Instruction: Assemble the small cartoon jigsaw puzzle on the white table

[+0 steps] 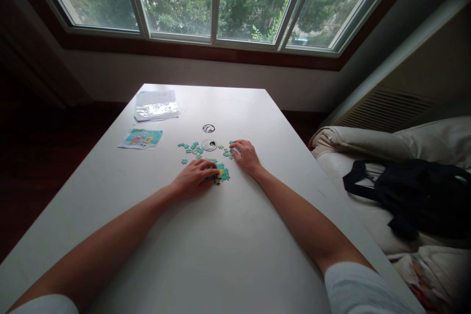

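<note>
My left hand [194, 175] rests over a cluster of teal and yellow jigsaw puzzle pieces [223, 171], fingers apart and reaching across it. Part of that cluster is hidden under the fingers. Farther to the right, my right hand [246, 156] lies with bent, parted fingers at some loose puzzle pieces [225, 152]; its fingertips touch or cover a few of them. More loose teal pieces [194, 148] are scattered just beyond my left hand. A small printed picture sheet [142, 139] in teal, pink and yellow lies to the left.
The white table [206, 250] holds a round silver disc with a hole [209, 145] and a second round disc [208, 128] behind it. Papers with a clear plastic sleeve [156, 105] lie at the back left. A dark bag [415, 196] sits on the pale sofa [346, 149] at right.
</note>
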The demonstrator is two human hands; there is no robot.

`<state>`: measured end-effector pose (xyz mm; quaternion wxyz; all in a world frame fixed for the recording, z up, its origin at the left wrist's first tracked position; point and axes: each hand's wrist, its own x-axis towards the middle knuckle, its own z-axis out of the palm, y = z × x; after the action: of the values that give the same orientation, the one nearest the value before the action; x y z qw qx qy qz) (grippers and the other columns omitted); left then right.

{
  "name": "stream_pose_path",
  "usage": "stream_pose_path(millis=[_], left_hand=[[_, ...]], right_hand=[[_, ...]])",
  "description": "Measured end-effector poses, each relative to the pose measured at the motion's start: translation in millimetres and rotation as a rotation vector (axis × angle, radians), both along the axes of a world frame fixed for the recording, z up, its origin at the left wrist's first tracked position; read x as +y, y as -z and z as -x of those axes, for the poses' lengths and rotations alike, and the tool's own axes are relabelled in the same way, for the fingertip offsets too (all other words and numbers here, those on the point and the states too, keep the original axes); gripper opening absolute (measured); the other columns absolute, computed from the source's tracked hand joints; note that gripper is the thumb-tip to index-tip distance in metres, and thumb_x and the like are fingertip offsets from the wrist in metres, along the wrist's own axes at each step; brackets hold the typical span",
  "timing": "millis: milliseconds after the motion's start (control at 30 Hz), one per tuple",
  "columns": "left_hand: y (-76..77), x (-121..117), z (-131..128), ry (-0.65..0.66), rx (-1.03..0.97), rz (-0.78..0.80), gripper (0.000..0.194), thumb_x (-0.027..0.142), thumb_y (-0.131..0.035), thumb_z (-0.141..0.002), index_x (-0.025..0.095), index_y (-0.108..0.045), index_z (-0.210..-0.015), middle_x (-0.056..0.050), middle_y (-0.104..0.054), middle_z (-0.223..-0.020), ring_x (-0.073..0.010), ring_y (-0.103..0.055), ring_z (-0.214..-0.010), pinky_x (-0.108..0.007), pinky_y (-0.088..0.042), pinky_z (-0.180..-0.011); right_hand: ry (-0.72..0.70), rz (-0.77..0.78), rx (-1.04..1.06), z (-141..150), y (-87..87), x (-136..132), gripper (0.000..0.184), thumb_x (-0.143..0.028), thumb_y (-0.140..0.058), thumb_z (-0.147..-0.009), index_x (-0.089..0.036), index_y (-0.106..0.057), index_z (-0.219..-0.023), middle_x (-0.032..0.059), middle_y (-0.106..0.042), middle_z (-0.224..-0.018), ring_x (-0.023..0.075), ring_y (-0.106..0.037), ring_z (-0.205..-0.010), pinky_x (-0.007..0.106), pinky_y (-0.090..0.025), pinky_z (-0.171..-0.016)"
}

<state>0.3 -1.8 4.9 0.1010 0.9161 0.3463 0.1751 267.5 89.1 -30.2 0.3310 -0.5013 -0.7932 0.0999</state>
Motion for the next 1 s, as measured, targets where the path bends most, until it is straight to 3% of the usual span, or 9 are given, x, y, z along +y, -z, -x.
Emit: stream_pose_path(millis=[367, 533, 633, 833, 1000], left_hand=[[1.2, 1, 0, -0.003, -0.003, -0.008, 0.035, 0.033, -0.055, -0.1, 0.031, -0.063, -0.134, -0.007, -0.061, -0.139, -0.0275, -0.055, -0.126, -0.047, -0.042, -0.11], [3.3, 1, 1, -0.008, -0.021, -0.009, 0.036, 0.032, -0.056, -0.099, 0.032, -0.064, -0.134, -0.007, -0.062, -0.139, -0.0275, -0.055, -0.126, -0.047, -0.042, -0.111], [4.8, 1, 1, -0.003, -0.03, -0.01, 0.037, 0.031, -0.058, -0.097, 0.032, -0.064, -0.134, -0.007, -0.062, -0.138, -0.0275, -0.056, -0.126, -0.047, -0.043, -0.111], [1.9, 0, 0, -0.005, -0.016, -0.01, 0.036, 0.032, -0.056, -0.099, 0.032, -0.064, -0.134, -0.006, -0.061, -0.139, -0.0272, -0.055, -0.126, -0.047, -0.042, -0.11], [0.4, 0, -1, -0.001, -0.014, -0.012, 0.035, 0.032, -0.054, -0.1, 0.032, -0.064, -0.133, -0.007, -0.062, -0.137, -0.027, -0.056, -0.125, -0.046, -0.043, -0.109]], right_hand=[[0.016, -0.004, 0.049, 0, -1.4, 0, 0.025, -0.014, -0.057, -0.087, -0.025, -0.075, -0.1, 0.0071, -0.071, -0.117, 0.0275, -0.057, -0.116, 0.047, -0.043, -0.106], [0.191, 0.013, 0.187, -14, 0.8, 12, 0.034, -0.011, -0.043, -0.087, -0.022, -0.075, -0.094, 0.0072, -0.073, -0.103, 0.0253, -0.062, -0.102, 0.044, -0.048, -0.101], [0.268, 0.093, 0.276, -26, 3.6, 22, 0.037, -0.016, -0.041, -0.088, -0.023, -0.074, -0.103, 0.0046, -0.074, -0.104, 0.0245, -0.065, -0.101, 0.045, -0.051, -0.101], [-0.025, 0.124, 0.064, -24, 7.4, 26, 0.042, -0.021, -0.049, -0.093, -0.024, -0.068, -0.13, 0.006, -0.064, -0.142, 0.0246, -0.054, -0.136, 0.047, -0.037, -0.121], [-0.187, 0.158, 0.08, -17, 3.5, 19, 0.04, -0.021, -0.047, -0.095, -0.027, -0.071, -0.127, 0.0036, -0.066, -0.139, 0.0231, -0.056, -0.136, 0.045, -0.04, -0.12]])
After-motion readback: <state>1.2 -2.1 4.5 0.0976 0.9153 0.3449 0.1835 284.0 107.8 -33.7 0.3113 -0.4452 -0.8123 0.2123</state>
